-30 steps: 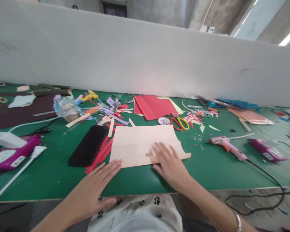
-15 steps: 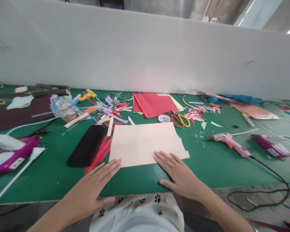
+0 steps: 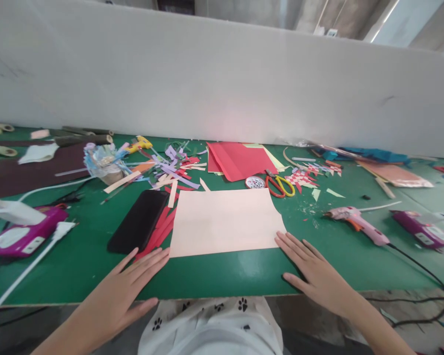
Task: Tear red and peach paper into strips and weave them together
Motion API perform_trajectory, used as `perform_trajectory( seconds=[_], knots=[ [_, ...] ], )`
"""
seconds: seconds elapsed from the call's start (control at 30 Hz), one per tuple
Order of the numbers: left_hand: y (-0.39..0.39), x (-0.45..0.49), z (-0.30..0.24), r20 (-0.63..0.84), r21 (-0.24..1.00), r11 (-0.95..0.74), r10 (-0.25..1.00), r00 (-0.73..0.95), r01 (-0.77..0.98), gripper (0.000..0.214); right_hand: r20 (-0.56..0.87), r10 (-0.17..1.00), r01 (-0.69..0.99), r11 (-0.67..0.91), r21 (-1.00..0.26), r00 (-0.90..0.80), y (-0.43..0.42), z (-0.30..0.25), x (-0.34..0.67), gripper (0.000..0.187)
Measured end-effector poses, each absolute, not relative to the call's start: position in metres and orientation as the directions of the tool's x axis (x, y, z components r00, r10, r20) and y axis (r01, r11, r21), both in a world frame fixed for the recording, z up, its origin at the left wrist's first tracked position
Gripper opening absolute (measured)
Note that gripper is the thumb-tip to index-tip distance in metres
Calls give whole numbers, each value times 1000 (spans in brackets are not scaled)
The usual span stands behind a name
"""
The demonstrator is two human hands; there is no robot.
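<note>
A pale peach sheet of paper (image 3: pixel 225 222) lies flat on the green table in front of me, its right edge cut unevenly. My left hand (image 3: pixel 128 286) rests with fingers stretched out, fingertips at the sheet's lower left corner. At the lower right corner, my right hand (image 3: pixel 313 266) lies flat, its fingertips on the paper's edge and the thumb apart. Neither hand holds anything. Red paper strips (image 3: pixel 161 231) lie just left of the sheet, beside a black phone (image 3: pixel 138 222).
Behind the sheet are red paper (image 3: pixel 240 160), scissors (image 3: pixel 279 185), a round bead case (image 3: pixel 255 183) and coloured paper strips (image 3: pixel 175 165). A pink glue gun (image 3: pixel 358 224) lies to the right, with its cord over the table edge. Purple power strips (image 3: pixel 29 234) stand at both sides.
My right hand has slid rightward along the sheet's lower edge to its corner. My left hand has shifted slightly left. The paper still lies flat, and the view has moved a little.
</note>
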State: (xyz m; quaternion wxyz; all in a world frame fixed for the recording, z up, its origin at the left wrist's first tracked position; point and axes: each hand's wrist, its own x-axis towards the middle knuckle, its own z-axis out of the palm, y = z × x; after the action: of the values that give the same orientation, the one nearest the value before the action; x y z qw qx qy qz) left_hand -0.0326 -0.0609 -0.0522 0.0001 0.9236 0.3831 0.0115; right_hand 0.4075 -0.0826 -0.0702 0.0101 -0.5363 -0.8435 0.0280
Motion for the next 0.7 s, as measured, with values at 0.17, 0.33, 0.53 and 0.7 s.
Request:
perform_trajectory(
  seconds=[0.17, 0.33, 0.53, 0.7],
  knots=[
    [-54, -30, -57, 72, -18, -706, 705, 706, 708, 60, 76, 946, 946, 318, -55, -314, -81, -56, 383, 57],
    [-47, -20, -55, 109, -60, -726, 678, 727, 686, 50, 75, 853, 821, 518, -240, -516, -75, -40, 285, 59],
    [-43, -12, -44, 83, -85, -724, 680, 728, 685, 45, 71, 739, 651, 631, -422, -670, -75, -41, 225, 65],
    [-40, -12, -45, 84, -78, -720, 685, 724, 690, 43, 38, 809, 722, 544, -429, -587, -73, -41, 261, 53]
  ],
)
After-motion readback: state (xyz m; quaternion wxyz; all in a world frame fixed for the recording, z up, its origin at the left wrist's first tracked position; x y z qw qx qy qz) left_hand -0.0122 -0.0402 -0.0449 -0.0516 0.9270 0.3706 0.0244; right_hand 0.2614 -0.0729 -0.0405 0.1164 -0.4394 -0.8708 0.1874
